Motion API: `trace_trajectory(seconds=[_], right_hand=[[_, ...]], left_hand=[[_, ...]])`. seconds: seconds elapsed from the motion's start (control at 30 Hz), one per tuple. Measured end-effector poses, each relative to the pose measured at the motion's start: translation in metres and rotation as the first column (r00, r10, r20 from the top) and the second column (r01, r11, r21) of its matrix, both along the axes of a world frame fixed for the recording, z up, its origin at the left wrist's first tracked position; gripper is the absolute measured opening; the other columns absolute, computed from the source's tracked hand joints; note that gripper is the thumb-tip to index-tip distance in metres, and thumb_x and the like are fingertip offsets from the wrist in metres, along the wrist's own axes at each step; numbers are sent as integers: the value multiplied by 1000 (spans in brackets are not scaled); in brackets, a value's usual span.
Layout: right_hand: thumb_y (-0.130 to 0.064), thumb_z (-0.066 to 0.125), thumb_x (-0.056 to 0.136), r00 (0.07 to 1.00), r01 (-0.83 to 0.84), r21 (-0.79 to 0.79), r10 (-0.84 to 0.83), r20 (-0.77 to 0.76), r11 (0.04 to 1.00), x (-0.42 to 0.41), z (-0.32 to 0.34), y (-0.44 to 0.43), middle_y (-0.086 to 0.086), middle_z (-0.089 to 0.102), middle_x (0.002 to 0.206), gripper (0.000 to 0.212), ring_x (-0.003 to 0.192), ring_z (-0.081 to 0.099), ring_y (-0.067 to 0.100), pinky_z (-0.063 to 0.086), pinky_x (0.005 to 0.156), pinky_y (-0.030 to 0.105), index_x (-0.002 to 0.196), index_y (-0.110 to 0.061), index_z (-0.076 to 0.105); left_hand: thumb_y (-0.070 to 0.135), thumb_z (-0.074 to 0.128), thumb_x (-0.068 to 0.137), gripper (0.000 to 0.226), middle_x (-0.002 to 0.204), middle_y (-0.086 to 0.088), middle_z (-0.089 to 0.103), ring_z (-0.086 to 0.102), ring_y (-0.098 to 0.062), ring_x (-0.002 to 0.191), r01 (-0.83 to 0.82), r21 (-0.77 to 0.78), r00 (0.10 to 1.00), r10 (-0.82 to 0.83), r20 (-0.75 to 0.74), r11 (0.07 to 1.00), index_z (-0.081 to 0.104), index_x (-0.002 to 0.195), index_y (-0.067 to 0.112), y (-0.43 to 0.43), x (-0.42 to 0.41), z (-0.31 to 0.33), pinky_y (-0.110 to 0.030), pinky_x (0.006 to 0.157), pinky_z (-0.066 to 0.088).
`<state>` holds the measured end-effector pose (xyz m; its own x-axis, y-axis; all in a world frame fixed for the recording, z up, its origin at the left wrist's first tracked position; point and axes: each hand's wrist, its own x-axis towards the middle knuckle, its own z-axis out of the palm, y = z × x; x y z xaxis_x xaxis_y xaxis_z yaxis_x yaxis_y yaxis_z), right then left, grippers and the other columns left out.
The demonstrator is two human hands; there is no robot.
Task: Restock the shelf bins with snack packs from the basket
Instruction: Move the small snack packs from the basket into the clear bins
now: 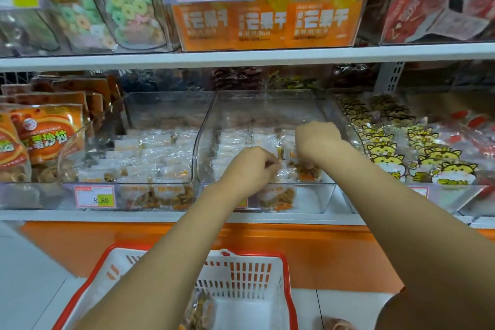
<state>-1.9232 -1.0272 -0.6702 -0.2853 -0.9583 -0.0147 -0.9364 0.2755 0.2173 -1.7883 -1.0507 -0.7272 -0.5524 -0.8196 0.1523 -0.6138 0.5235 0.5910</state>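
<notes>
A clear snack pack of orange-brown pieces (286, 169) is being pinched by the curled fingers (270, 166) of the left hand (249, 166) inside the middle transparent plastic shelf bin (313, 198). The right hand (318, 142) is being held bent down just beside it; whether its fingers are gripping cannot be told. The red-and-white slotted plastic basket (267, 270) is sitting below the shelf.

Basket (254, 278) below bins (206, 126) on shelf (160, 215)
</notes>
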Motion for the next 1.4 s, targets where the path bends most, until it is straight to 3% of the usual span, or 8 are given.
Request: trace_trajectory(seconds=[0.3,0.63,0.77,0.9,1.0,1.1,1.23,1.4], right_hand=[[-3,50,90,999,-44,-81,43,-15,996,-6,-27,-9,16,42,134,43,121,48,32,45,91,34,132,-5,45],[5,47,87,976,-205,-8,205,76,979,-17,-34,-7,13,60,106,23,99,60,31,43,70,30,99,-6,62],[3,51,84,971,-187,-188,210,114,964,-14,-21,-3,14,52,114,29,106,56,32,42,74,32,111,-7,56],[-16,57,88,977,-131,-305,175,122,943,-1,5,13,10,62,97,8,91,60,31,40,66,30,93,-12,62],[-31,56,91,958,-111,-363,197,207,925,14,10,38,7,53,80,23,78,52,27,37,66,29,79,-13,54],[-38,54,92,901,-64,-476,257,351,877,31,6,71,7,55,76,30,75,50,27,38,64,30,75,-13,49],[-39,49,95,900,-89,-396,244,361,914,43,-28,98,0,50,68,32,65,47,20,31,53,28,73,-17,43],[-30,50,96,945,55,60,-72,318,997,31,-98,96,1,51,82,21,78,52,20,39,61,26,84,-12,48]], left_hand=[[20,51,95,22,94,-5,71,62,-23,87,-45,-129,998,50,39,991,72,97,13,2,2,-4,-32,76,51],[20,50,95,22,89,-5,70,62,-24,83,-172,-145,984,175,11,974,71,95,16,2,-3,-6,-31,72,51],[20,52,95,21,96,-3,70,63,-21,88,-177,-135,984,175,-28,975,71,101,14,-1,-1,-8,-26,73,47],[18,56,93,15,94,1,65,59,-13,88,-131,-262,969,67,-239,956,69,96,12,7,6,-10,-23,75,45],[17,51,94,18,80,1,59,55,-11,76,-198,-374,866,-17,-499,906,63,83,8,27,22,-12,-23,67,44],[18,49,95,34,58,6,42,41,-6,56,-222,-331,819,-9,-574,917,47,62,13,52,55,-24,-18,54,31],[36,48,95,46,46,7,36,39,-8,47,-148,-194,928,69,-366,970,38,52,22,79,106,-65,-15,49,25],[30,55,95,43,51,4,57,56,-14,51,-233,237,957,179,228,943,59,54,21,68,149,-135,-25,52,39]])
